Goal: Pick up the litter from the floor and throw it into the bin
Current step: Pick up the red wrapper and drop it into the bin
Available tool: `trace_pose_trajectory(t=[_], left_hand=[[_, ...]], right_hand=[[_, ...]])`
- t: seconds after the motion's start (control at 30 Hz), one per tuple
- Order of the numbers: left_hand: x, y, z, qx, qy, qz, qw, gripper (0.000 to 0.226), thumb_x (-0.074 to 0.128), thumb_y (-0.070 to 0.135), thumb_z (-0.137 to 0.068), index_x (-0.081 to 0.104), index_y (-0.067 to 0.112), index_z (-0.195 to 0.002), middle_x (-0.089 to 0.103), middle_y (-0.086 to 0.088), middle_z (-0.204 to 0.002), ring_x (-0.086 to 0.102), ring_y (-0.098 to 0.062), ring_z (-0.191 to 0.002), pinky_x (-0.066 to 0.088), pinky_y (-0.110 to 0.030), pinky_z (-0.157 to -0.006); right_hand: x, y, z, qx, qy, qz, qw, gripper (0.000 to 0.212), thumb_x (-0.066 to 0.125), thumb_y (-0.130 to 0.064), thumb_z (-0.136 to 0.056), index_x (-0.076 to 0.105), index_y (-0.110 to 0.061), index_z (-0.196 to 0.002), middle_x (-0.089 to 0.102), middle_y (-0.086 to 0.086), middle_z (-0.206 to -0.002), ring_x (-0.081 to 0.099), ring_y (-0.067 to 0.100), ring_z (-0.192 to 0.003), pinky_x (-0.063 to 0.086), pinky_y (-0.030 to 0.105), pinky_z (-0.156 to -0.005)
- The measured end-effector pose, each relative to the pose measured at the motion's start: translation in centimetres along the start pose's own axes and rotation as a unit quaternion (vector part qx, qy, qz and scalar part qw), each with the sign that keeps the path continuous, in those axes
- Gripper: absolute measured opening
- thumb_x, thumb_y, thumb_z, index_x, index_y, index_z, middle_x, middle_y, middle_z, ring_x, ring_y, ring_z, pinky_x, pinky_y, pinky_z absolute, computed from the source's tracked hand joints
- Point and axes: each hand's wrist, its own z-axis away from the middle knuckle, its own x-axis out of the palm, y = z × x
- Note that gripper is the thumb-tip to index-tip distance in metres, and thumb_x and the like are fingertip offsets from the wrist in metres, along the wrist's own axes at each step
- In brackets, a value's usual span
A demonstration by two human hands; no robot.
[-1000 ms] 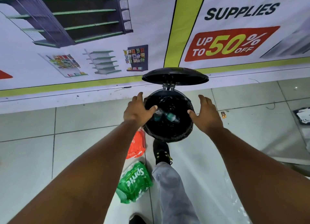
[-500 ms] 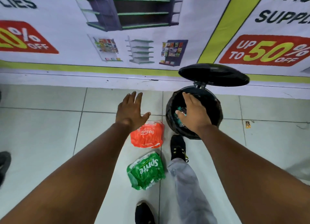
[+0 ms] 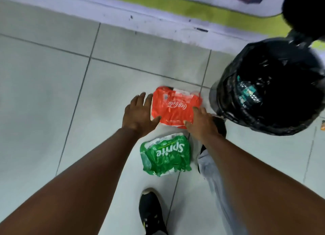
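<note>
A person bends over a pale tiled floor [image 3: 44, 94], both bare arms stretched down toward a crumpled red wrapper [image 3: 175, 108] bearing a cola logo. The left hand [image 3: 139, 113] lies at the wrapper's nine o'clock edge, fingers spread and flat, its thumb touching the plastic. The right hand [image 3: 202, 120] sits at the wrapper's four o'clock corner, fingers loosely splayed over the edge; neither hand has closed on it, and the wrapper lies on the tiles.

At six o'clock from the red wrapper, just beside it, lies a green wrapper [image 3: 165, 155] printed with a soft-drink name, untouched. At three o'clock stands a bin [image 3: 228, 97] lined with a black bag, its lid [image 3: 302, 7] raised at the back; bottles with green labels [image 3: 248, 94] show inside. The person's right foot is near the bin's base, mostly hidden by the right hand, above a grey trouser leg [image 3: 211, 173]. A black shoe [image 3: 151, 212] stands at six o'clock in the frame. A banner [image 3: 175, 7] with a yellow-green band runs along the wall at twelve o'clock.
</note>
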Motion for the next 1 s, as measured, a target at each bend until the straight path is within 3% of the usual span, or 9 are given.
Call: trace_pose_trajectory(t=[0.2,0.3,0.43,0.57,0.67,0.7,0.77,0.87,1.0], left_hand=[[6.9,-1.8,-2.1,-0.011,-0.007,0.020,1.000,0.090,0.055,0.063,-0.081,0.018,0.020,-0.150,0.023,-0.013,-0.158,0.020,-0.033,-0.143,0.032,-0.053,-0.110],[7.8,-1.8,-2.9,-0.003,-0.006,0.029,1.000,0.091,0.055,0.064,-0.080,0.019,0.020,-0.150,0.024,-0.013,-0.158,0.020,-0.034,-0.143,0.032,-0.054,-0.110],[6.2,-1.8,-2.2,-0.004,-0.007,0.032,0.999,0.090,0.055,0.064,-0.080,0.018,0.020,-0.150,0.024,-0.013,-0.157,0.022,-0.034,-0.142,0.033,-0.054,-0.110],[-0.3,-1.6,0.3,-0.010,0.004,0.023,1.000,0.088,0.058,0.060,-0.081,0.024,0.017,-0.150,0.028,-0.016,-0.156,0.025,-0.036,-0.141,0.036,-0.053,-0.107],[-5.6,-1.1,2.3,-0.006,0.004,0.002,1.000,0.087,0.059,0.059,-0.081,0.026,0.016,-0.149,0.031,-0.016,-0.154,0.028,-0.037,-0.139,0.038,-0.052,-0.106],[-7.1,-1.0,3.0,0.000,0.002,-0.007,1.000,0.087,0.059,0.059,-0.080,0.027,0.016,-0.149,0.032,-0.017,-0.154,0.029,-0.038,-0.139,0.039,-0.052,-0.105],[-12.7,0.2,4.2,0.030,0.008,-0.028,0.999,0.086,0.058,0.058,-0.081,0.028,0.016,-0.149,0.032,-0.016,-0.154,0.030,-0.038,-0.139,0.037,-0.052,-0.104],[-20.6,2.2,5.5,0.060,0.024,-0.065,0.996,0.085,0.054,0.058,-0.083,0.024,0.017,-0.151,0.028,-0.015,-0.156,0.025,-0.036,-0.142,0.033,-0.052,-0.107],[-28.7,5.8,5.3,0.080,0.059,-0.078,0.992,0.084,0.053,0.059,-0.082,0.026,0.018,-0.150,0.030,-0.014,-0.156,0.028,-0.036,-0.141,0.036,-0.053,-0.105]], right_hand=[[5.2,1.8,-6.5,0.192,0.037,-0.080,0.977,0.059,0.067,-0.043,-0.082,0.051,-0.007,-0.127,0.051,0.019,-0.132,0.051,0.042,-0.119,0.048,0.045,-0.089],[6.0,2.7,-9.1,0.255,0.044,-0.124,0.958,0.056,0.074,-0.038,-0.070,0.064,-0.005,-0.113,0.063,0.018,-0.124,0.061,0.037,-0.111,0.054,0.039,-0.088],[5.0,1.9,-8.9,0.243,0.060,-0.184,0.950,0.030,0.074,-0.024,-0.071,0.075,-0.003,-0.092,0.075,0.016,-0.097,0.071,0.032,-0.090,0.056,0.032,-0.073],[0.6,-1.1,-5.0,0.182,0.096,-0.200,0.958,0.026,0.077,-0.031,-0.068,0.072,-0.014,-0.087,0.073,0.006,-0.088,0.067,0.021,-0.070,0.049,0.021,-0.049],[-3.4,-4.0,-0.8,0.114,0.107,-0.176,0.972,0.009,0.076,-0.027,-0.074,0.072,-0.023,-0.080,0.065,0.005,-0.102,0.064,0.026,-0.082,0.060,0.041,-0.067],[-4.7,-4.9,0.7,0.091,0.119,-0.163,0.975,0.006,0.075,-0.026,-0.075,0.073,-0.024,-0.080,0.064,0.006,-0.108,0.063,0.029,-0.090,0.058,0.045,-0.079],[-10.0,-7.1,4.7,0.050,0.153,-0.144,0.976,0.010,0.074,-0.027,-0.077,0.078,-0.023,-0.085,0.064,0.005,-0.122,0.056,0.030,-0.111,0.045,0.040,-0.099],[-17.1,-8.9,9.5,0.030,0.190,-0.141,0.971,0.014,0.071,-0.028,-0.081,0.079,-0.024,-0.091,0.063,0.002,-0.127,0.047,0.027,-0.123,0.033,0.033,-0.105],[-24.8,-7.9,13.2,0.002,0.269,-0.170,0.948,0.012,0.075,-0.026,-0.077,0.080,-0.019,-0.087,0.065,0.006,-0.122,0.050,0.034,-0.122,0.038,0.048,-0.106]])
